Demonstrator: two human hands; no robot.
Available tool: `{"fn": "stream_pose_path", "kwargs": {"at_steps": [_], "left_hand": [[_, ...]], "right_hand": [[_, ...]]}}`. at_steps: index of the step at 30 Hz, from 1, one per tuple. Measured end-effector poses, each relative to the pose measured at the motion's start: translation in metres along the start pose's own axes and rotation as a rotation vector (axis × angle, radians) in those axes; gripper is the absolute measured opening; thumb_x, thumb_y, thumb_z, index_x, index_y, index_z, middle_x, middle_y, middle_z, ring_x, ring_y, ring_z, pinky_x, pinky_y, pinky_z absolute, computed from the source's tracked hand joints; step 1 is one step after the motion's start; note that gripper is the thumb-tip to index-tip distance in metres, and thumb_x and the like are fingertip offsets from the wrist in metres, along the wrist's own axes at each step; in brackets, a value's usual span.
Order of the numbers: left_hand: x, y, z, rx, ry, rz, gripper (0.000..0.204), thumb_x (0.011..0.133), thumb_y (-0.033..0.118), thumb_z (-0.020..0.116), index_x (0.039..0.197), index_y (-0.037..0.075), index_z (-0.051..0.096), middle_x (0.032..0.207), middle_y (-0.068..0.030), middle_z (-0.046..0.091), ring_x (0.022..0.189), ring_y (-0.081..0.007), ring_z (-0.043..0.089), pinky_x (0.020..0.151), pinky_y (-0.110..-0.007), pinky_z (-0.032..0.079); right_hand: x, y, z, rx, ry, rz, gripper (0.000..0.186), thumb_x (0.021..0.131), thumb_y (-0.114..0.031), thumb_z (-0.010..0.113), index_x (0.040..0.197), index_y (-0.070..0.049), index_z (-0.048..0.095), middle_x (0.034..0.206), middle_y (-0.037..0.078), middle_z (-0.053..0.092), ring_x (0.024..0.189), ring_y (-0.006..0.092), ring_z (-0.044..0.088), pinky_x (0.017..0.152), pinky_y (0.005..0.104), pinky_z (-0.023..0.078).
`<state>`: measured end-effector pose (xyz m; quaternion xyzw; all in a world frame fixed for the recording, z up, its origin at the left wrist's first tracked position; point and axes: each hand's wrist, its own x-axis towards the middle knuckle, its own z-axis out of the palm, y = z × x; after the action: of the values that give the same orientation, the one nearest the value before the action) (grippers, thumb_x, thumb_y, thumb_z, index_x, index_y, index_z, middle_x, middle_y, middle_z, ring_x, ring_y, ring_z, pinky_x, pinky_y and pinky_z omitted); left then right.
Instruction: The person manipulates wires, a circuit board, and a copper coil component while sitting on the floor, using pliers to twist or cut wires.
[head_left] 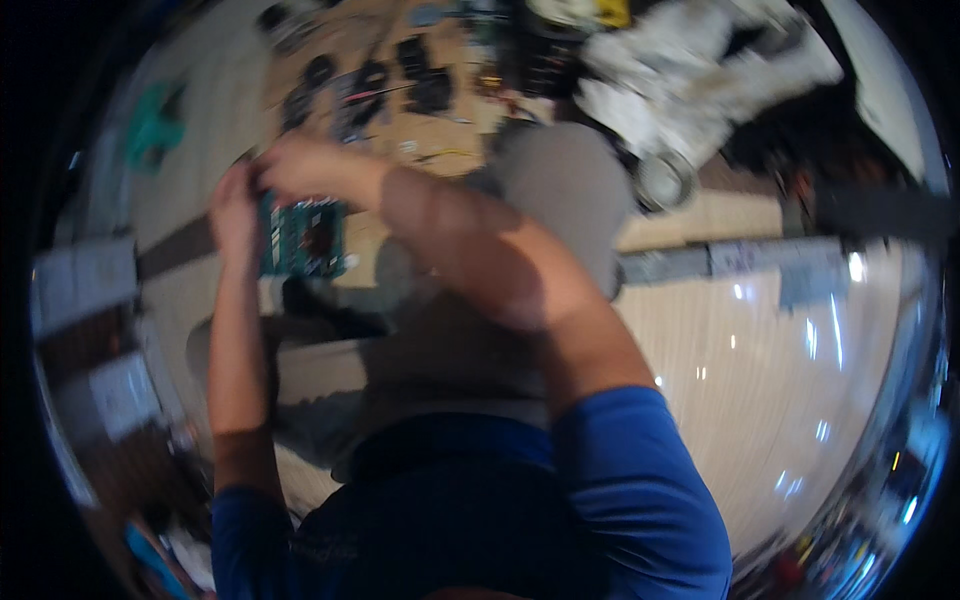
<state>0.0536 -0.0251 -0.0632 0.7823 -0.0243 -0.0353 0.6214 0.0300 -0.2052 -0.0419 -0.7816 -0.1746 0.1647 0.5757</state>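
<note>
Where hands (297,167) meet, blur hides grip — can't say | green board (292,245) — partly covered

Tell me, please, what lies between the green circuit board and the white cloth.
In the head view, the right forearm and a trousered knee lie between the circuit board and the cloth.

Crumpled white material (670,85), blurred green item (150,120)
</note>
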Motion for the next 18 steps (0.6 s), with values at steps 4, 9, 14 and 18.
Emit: {"fn": "stream_pose_path", "kwargs": {"at_steps": [4,9,14,18], "left_hand": [[-0.021,0.041,0.034,-0.402,-0.001,-0.013,0.031,0.097,0.016,0.05,0.113,-0.01,0.053,0.107,-0.0191,0.064,0.093,-0.0224,0.064,0.079,-0.031,0.053],[-0.013,0.053,0.024,-0.459,0.063,-0.062,0.025,0.095,0.012,0.051,0.107,-0.01,0.054,0.106,-0.0193,0.063,0.097,-0.0222,0.064,0.083,-0.03,0.052],[-0.006,0.047,-0.02,-0.632,-0.023,-0.008,0.024,0.096,0.013,0.049,0.11,-0.007,0.053,0.105,-0.0195,0.062,0.101,-0.0264,0.061,0.093,-0.036,0.047],[-0.02,0.044,-0.021,-0.813,0.017,-0.025,0.02,0.097,0.019,0.049,0.106,0.003,0.055,0.094,-0.0136,0.064,0.088,-0.0263,0.065,0.082,-0.039,0.053]], "right_hand": [[-0.032,-0.012,-0.011,0.561,-0.067,0.203,0.02,0.093,-0.017,0.055,0.109,-0.006,0.06,0.072,0.004,0.064,0.049,0.0058,0.049,0.04,0.0197,0.033],[-0.041,-0.023,-0.006,0.726,-0.144,0.239,0.016,0.095,-0.015,0.051,0.103,-0.004,0.059,0.072,0.007,0.061,0.048,0.0045,0.038,0.041,0.0196,0.025],[-0.034,-0.023,0.003,0.731,-0.135,0.243,0.017,0.095,-0.019,0.053,0.1,-0.005,0.062,0.072,0.007,0.063,0.049,0.0057,0.04,0.044,0.0204,0.029],[-0.035,-0.024,0.013,0.729,-0.162,0.256,0.018,0.096,-0.013,0.049,0.102,-0.002,0.061,0.074,0.009,0.061,0.047,0.005,0.038,0.041,0.0174,0.027]]}}
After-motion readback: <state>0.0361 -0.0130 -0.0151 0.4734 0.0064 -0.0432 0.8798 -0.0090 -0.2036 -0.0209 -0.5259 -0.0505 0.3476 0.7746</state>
